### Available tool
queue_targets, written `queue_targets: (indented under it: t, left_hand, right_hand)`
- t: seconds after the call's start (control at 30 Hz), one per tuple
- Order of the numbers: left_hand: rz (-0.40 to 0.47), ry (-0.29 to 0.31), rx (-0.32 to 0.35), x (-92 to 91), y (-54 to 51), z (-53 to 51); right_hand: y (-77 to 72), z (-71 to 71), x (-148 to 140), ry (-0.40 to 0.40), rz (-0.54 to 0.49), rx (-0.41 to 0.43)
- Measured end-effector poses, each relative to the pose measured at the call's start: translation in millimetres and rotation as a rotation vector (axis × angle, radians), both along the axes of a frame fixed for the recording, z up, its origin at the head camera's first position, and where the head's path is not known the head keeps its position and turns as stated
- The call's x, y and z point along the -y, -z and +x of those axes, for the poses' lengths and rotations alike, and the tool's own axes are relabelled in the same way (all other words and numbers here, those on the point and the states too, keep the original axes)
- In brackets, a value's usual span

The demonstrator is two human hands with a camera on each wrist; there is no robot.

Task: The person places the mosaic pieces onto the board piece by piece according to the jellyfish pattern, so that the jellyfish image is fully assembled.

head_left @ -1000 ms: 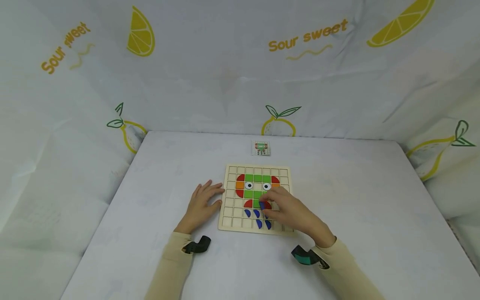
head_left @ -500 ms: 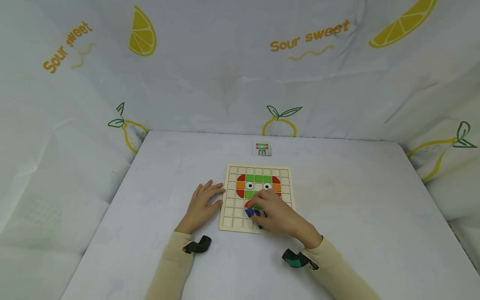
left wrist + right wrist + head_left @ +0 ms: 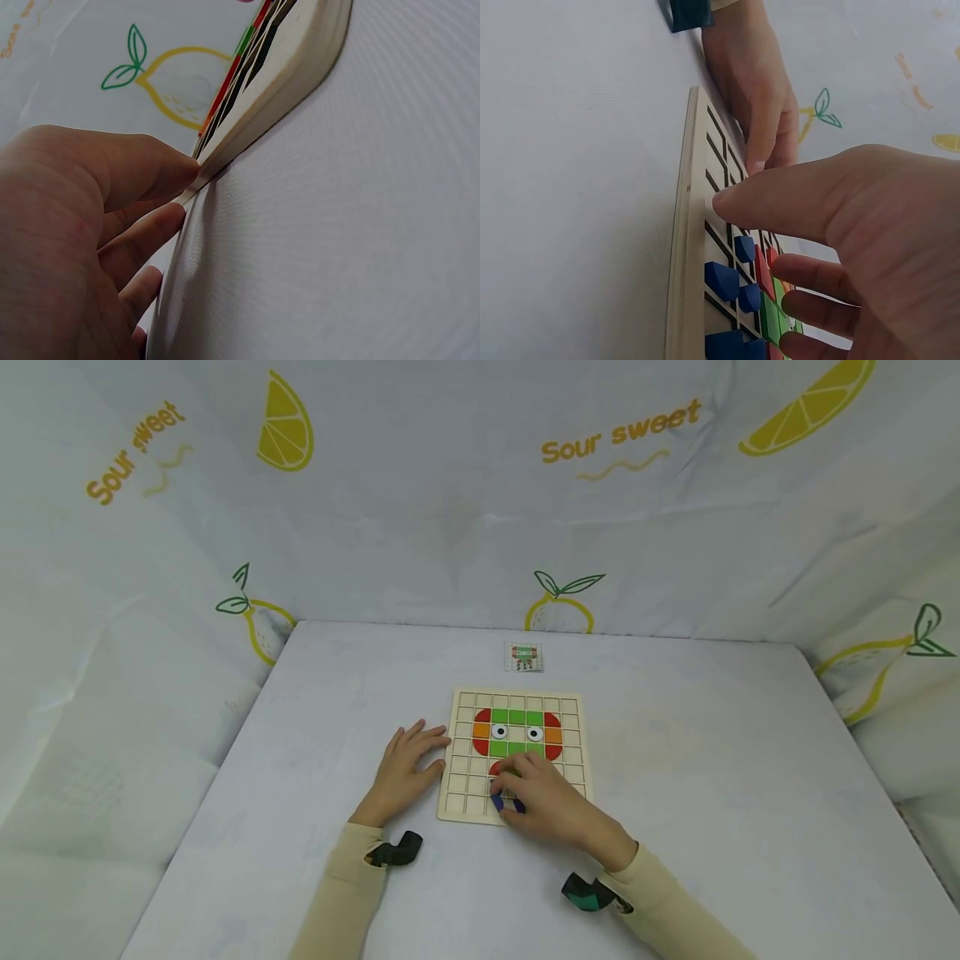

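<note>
A square wooden grid board (image 3: 455, 787) lies on the table, with a figure of red, green and orange tiles and two eye tiles on it. My right hand (image 3: 551, 799) is over its lower rows. Thumb and index finger pinch a blue half-round tile (image 3: 497, 802) above a bottom-row square; in the right wrist view the thumb hides it. Another blue tile (image 3: 519, 807) sits beside it, and several more blue tiles (image 3: 721, 281) show in the right wrist view. Spread loosely on the table, my left hand (image 3: 400, 782) touches the board's left edge with its fingertips.
Behind the board lies a small picture card (image 3: 524, 657) printed with a similar figure. The white table (image 3: 697, 760) meets a hanging cloth (image 3: 420, 518) with lemon prints at the back and sides. Dark wrist mounts sit on both sleeves.
My right hand has moved left and toward the front edge of the board, carrying the blue tile from the red and green tiles to the bottom row. The left hand stays put.
</note>
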State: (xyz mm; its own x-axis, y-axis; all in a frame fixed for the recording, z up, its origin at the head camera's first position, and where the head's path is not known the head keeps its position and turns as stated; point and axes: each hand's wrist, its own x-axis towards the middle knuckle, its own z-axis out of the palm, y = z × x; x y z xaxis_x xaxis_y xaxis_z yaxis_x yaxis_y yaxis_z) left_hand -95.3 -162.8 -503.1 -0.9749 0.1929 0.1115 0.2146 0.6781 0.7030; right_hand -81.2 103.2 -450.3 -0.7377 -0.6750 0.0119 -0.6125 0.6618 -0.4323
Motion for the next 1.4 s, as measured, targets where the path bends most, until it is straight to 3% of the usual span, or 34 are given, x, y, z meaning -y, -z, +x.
queue_targets:
  t: [0.97,1.17,1.4]
  left_hand:
    - [0.005,-0.009,0.009,0.1,0.4,0.2]
    - [0.008,-0.008,-0.014,-0.3,2.0,0.1]
    - [0.030,-0.001,-0.085,-1.4,2.5,2.1]
  right_hand:
    - [-2.1,2.6,0.9,-0.022,0.019,-0.004]
    - [-2.6,2.5,0.8,-0.029,0.014,-0.010]
    - [-0.5,1.4,0.3,-0.029,0.010,-0.008]
